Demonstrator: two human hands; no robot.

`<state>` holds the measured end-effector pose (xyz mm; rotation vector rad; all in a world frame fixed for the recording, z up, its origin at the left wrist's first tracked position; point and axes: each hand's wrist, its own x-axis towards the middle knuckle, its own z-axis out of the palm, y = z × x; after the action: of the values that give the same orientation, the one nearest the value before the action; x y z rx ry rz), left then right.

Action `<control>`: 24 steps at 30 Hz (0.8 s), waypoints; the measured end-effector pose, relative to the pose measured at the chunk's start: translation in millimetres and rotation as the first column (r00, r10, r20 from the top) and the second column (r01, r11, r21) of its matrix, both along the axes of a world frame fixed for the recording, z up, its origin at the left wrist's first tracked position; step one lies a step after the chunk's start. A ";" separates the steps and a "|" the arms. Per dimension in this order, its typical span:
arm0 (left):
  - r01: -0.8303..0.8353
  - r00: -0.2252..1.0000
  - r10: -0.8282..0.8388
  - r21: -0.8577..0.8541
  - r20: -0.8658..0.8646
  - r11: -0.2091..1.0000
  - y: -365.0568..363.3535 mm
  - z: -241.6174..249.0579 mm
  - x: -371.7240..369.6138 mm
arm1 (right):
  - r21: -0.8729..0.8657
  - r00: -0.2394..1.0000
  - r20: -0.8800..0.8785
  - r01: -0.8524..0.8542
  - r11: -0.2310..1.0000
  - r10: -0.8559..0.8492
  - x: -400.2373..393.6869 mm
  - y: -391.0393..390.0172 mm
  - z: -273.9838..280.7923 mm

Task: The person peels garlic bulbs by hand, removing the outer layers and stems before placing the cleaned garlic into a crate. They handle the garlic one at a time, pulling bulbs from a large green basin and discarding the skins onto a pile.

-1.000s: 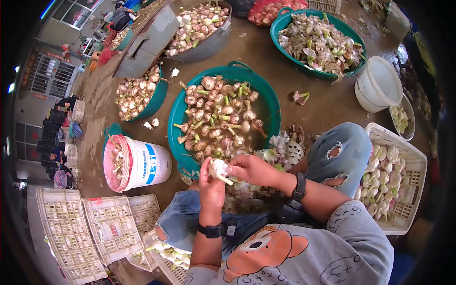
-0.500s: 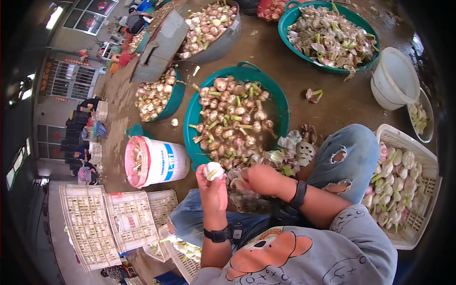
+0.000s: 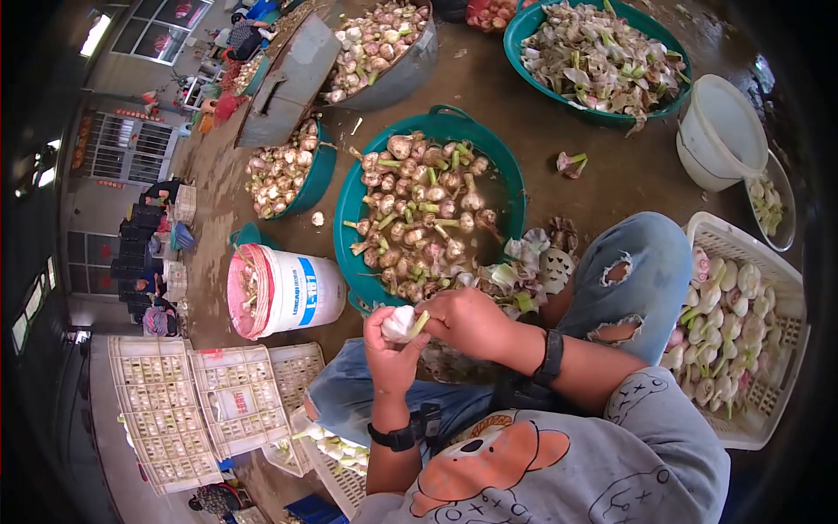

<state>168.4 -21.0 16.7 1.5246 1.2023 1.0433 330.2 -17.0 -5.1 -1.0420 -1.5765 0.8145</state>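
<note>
Between the thumb and fingers of my left hand sits a white garlic bulb with a short green stem. My right hand is closed against the bulb's stem side, its fingertips pinching there; any skin between them is hidden. Just beyond both hands is a green tub of unpeeled garlic bulbs with cut stems. Loose garlic skins lie by the tub's near rim and my legs.
On the right stands a white crate of peeled garlic. A white bucket is left of the tub. Farther back are a tub of skins, a metal basin of garlic and an empty white bucket. Stacked crates stand lower left.
My right hand has moved left from the skins onto the bulb. The bulb in my left hand has turned, its stem now pointing right. The view has shifted slightly.
</note>
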 end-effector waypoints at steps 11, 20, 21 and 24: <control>-0.077 0.781 0.198 -0.223 0.593 0.972 -1.7 -12.7 3.7 | -0.260 0.818 0.527 -0.106 0.960 0.233 -10.7 -8.0 -31.4; -0.103 0.699 0.359 -0.409 0.619 0.907 -10.5 -16.3 13.0 | -0.165 0.988 -0.134 -0.095 0.982 0.073 -9.6 -8.6 -2.8; -0.099 0.698 0.358 -0.412 0.620 0.906 -11.2 -17.9 15.1 | -0.168 0.989 -0.131 -0.091 0.982 0.069 -10.1 -9.1 -3.4; -0.206 0.784 0.330 -0.282 0.525 0.937 -13.4 -18.0 26.0 | -0.187 0.991 -0.133 -0.058 0.981 0.033 -10.5 -9.1 -3.8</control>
<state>194.4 -34.3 -1.3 0.7911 1.0686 1.3891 319.7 -26.0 -8.9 -1.0693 -1.4379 1.0596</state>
